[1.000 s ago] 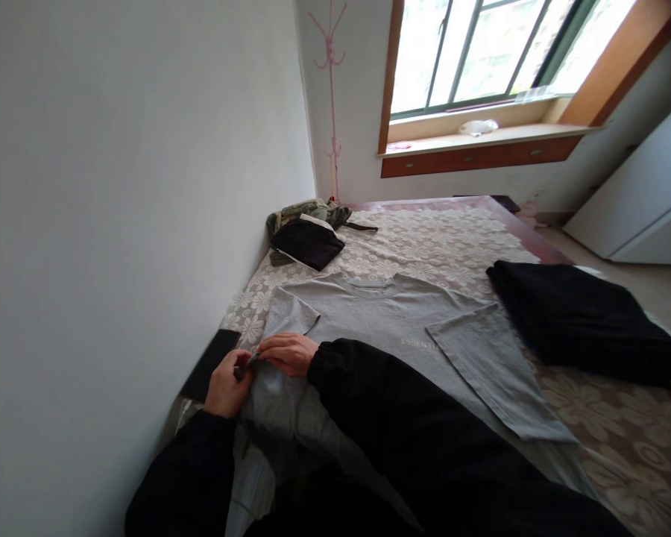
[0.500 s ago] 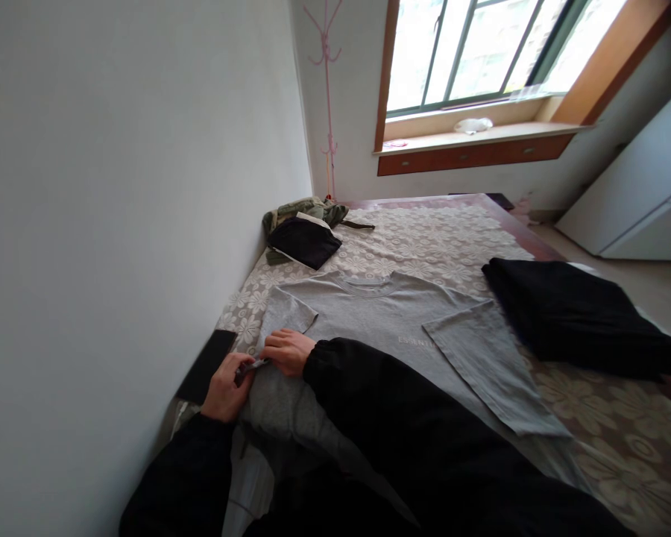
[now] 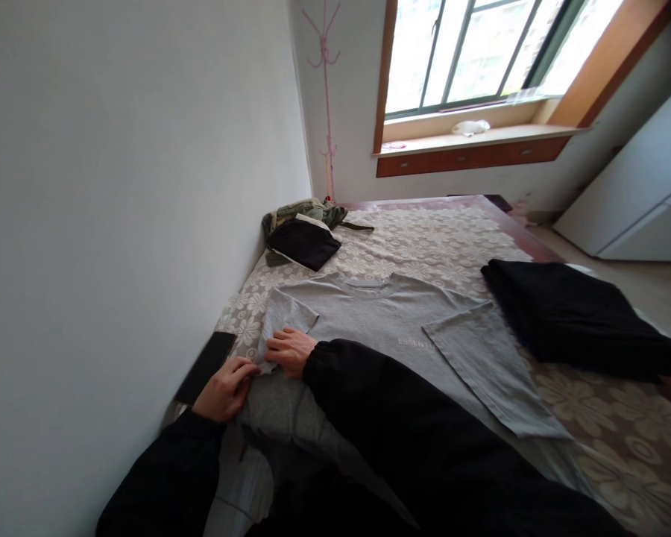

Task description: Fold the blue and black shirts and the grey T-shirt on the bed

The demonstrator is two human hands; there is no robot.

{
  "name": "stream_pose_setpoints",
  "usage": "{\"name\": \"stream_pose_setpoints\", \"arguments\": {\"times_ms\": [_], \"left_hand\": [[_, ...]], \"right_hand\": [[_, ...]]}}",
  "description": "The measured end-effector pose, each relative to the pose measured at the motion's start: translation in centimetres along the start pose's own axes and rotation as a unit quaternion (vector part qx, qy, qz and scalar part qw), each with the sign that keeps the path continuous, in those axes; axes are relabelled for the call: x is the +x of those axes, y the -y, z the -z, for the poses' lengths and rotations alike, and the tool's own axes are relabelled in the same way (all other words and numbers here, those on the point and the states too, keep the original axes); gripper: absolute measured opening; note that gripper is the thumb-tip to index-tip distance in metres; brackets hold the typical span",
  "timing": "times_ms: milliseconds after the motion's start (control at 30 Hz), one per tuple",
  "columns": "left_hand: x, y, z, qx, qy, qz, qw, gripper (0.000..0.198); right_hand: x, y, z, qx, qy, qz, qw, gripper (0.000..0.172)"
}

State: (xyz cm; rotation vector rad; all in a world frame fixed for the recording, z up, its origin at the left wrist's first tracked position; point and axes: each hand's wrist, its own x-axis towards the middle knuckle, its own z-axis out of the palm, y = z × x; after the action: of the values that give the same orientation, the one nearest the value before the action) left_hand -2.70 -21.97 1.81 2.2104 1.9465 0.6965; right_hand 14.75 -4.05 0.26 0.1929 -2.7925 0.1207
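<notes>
A grey T-shirt (image 3: 363, 317) lies spread on the bed, collar toward the window, with pale lettering on its chest partly covered by my right sleeve. My left hand (image 3: 227, 389) is closed at the shirt's left edge, thumb and fingers pinching the cloth. Just to its right, my right hand (image 3: 291, 352) has its fingers curled down onto the same edge, gripping the fabric below the left sleeve. The shirt's lower part droops over the near side of the bed and is partly hidden by my right arm.
Folded black clothing (image 3: 570, 317) lies at the right. A black folded garment (image 3: 305, 242) rests against a camouflage bag (image 3: 335, 215) at the far left. A wall (image 3: 145, 186) runs close along the left, with a dark flat object (image 3: 206, 367) beside the bed (image 3: 436, 235).
My left hand has shifted slightly left and lower, and the cloth edge that was raised between my hands now lies flatter. My right hand has hardly moved.
</notes>
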Motion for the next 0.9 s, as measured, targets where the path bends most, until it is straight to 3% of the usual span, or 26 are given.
{"name": "stream_pose_setpoints", "arguments": {"times_ms": [67, 200, 333, 400, 500, 567, 700, 800, 900], "left_hand": [[0.3, -0.1, 0.6, 0.012, 0.026, -0.005, 1.000, 0.030], [1.5, -1.0, 1.8, 0.041, 0.084, 0.012, 0.996, 0.031], [2.7, -1.8, 2.3, 0.042, 0.112, 0.004, 0.993, 0.034], [3.2, -1.8, 2.5, 0.035, 0.133, 0.008, 0.990, 0.033], [4.9, -1.0, 2.8, 0.018, 0.158, 0.039, 0.987, 0.024], [7.4, 0.1, 2.6, -0.009, 0.128, 0.063, 0.990, 0.020], [15.1, 3.1, 0.8, -0.039, 0.001, 0.095, 0.995, 0.028], [20.4, 5.6, -0.6, -0.032, -0.009, 0.100, 0.994, 0.028], [23.3, 7.9, -1.2, -0.032, 0.024, 0.101, 0.994, 0.018]], "right_hand": [[0.0, 0.0, 0.0, 0.010, 0.008, -0.013, 1.000, 0.021], [-0.1, -0.2, 0.0, 0.049, 0.018, -0.068, 0.996, 0.045], [-0.8, -1.1, 0.4, 0.034, 0.004, -0.171, 0.985, 0.081], [-1.2, -1.9, 0.9, 0.022, 0.015, -0.242, 0.970, 0.090], [-1.9, -3.3, 1.8, 0.042, 0.027, -0.368, 0.929, 0.082], [-2.3, -4.3, 2.3, 0.063, 0.021, -0.423, 0.904, 0.071], [-2.7, -5.8, 2.7, 0.077, 0.001, -0.465, 0.882, 0.040], [-2.6, -6.1, 2.4, 0.084, -0.015, -0.493, 0.866, 0.028], [-2.5, -6.0, 2.2, 0.091, -0.022, -0.501, 0.860, 0.030]]}}
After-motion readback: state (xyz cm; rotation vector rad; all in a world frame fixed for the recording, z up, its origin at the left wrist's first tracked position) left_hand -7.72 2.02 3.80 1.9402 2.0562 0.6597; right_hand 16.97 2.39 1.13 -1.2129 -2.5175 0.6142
